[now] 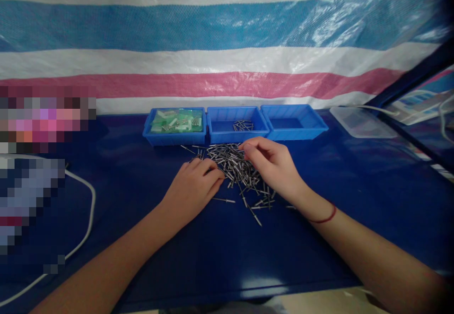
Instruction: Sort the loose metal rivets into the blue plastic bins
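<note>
Fingers [251,153] of the right hand [278,165] bend so that thumb and forefinger come close together at the heap's far right; whether they pinch a piece I cannot tell, and whatever the left hand [193,181] grips, curled at the heap's left edge, is hidden from me. Beneath both spreads the dark blue table [213,252]; on it stands the blue middle tray [232,137], with a small cluster of similar pieces [243,126] inside. Just before that tray, between the hands, lies the heap of metal rivets [234,162], silvery, crossed at all angles, dense at the centre and loose at the near fringe. For picking from such a tangle, I would take one shaft squarely and raise it steeply, the other hand steadying its neighbours. A lone rivet [257,219] nearest me shows the form: slender pin, thicker bright sleeve.
</note>
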{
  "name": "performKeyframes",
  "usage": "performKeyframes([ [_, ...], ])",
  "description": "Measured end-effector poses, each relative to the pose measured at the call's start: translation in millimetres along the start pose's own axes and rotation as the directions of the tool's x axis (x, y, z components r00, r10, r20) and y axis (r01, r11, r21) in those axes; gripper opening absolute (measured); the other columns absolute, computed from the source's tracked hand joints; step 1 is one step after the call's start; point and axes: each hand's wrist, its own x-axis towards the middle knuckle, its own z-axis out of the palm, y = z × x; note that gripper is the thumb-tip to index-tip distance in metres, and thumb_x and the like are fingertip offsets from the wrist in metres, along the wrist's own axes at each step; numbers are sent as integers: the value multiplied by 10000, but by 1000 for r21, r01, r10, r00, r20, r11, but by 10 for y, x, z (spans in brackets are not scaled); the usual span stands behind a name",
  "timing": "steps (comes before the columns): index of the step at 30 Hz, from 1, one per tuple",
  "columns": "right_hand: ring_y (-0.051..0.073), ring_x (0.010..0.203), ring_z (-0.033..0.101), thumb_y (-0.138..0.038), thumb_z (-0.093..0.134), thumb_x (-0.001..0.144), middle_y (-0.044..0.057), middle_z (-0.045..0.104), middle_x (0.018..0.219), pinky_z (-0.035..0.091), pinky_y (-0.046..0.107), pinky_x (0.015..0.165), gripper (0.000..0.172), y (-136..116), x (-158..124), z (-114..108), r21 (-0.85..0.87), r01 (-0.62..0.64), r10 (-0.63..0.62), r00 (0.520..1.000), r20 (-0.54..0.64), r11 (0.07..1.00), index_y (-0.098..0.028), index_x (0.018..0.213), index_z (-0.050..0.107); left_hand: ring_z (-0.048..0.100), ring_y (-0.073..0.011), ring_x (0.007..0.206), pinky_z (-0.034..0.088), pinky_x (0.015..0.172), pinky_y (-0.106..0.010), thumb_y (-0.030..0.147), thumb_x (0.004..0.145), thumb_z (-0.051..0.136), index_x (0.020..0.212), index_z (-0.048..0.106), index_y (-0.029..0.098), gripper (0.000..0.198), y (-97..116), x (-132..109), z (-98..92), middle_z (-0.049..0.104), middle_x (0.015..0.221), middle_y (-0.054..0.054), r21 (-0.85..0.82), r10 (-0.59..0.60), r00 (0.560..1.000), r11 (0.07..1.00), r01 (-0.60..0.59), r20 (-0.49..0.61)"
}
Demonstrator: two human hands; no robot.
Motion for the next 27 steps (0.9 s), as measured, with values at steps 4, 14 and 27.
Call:
performKeyframes([
  [4, 118, 629, 542, -267, 521, 895, 25, 652, 756, 397, 245, 562, 202, -34, -45, 10, -96, 78, -71, 995, 73, 992, -159, 788, 653, 527, -198, 881, 393, 749, -337, 274, 959, 461, 960, 642, 178, 204, -13, 4, 2, 624, 1017, -53, -2, -20, 1000, 1000, 20, -12],
  [14, 116, 667, 579, -164, 525, 876, 22, 679, 788, 423, 231, 604, 152, -99, -78, 16, -198, 269, -235, 955, 180, 942, -163, 815, 665, 542, -197, 875, 409, 742, -342, 243, 942, 476, 920, 642, 174, 182, 6, 4, 13, 619, 1014, -57, -5, -39, 999, 999, 39, -5],
  [27, 130, 661, 568, -242, 582, 869, 16, 647, 705, 436, 265, 653, 128, -154, -121, 38, -189, 353, -301, 918, 258, 916, -188, 769, 642, 577, -145, 857, 472, 768, -267, 225, 942, 478, 933, 580, 183, 111, 41, 14, -39, 583, 948, -35, -503, -200, 964, 860, 87, -174],
])
